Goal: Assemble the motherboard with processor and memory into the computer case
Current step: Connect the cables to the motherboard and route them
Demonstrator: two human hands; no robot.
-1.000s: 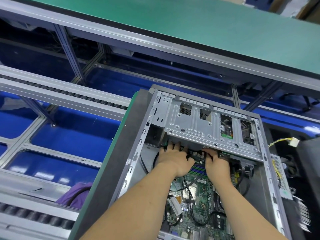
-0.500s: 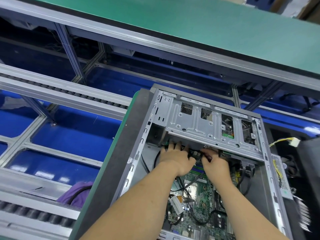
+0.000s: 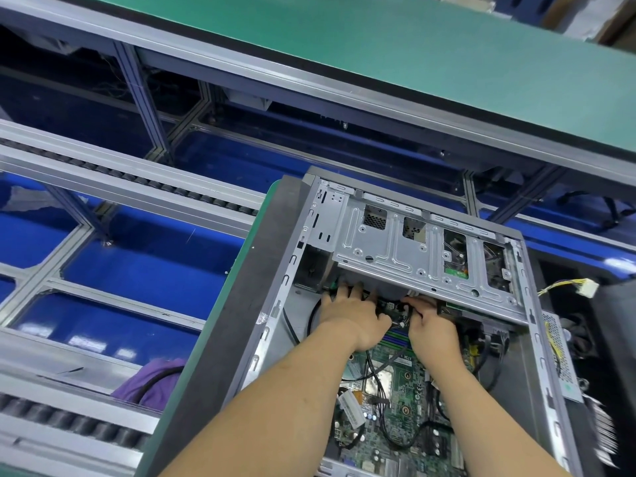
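- Left hand [image 3: 347, 313] reaches, fingers extended, under the drive cage [image 3: 406, 249], apparently steadying cables.
- Right hand [image 3: 432, 325] pinches a black connector [image 3: 401, 307], likely to seat it on the motherboard [image 3: 406, 390].

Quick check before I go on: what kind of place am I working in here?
Most likely a computer assembly line in a factory: an open case with a motherboard inside sits on a green bench, beside roller conveyor tracks on aluminium framing.
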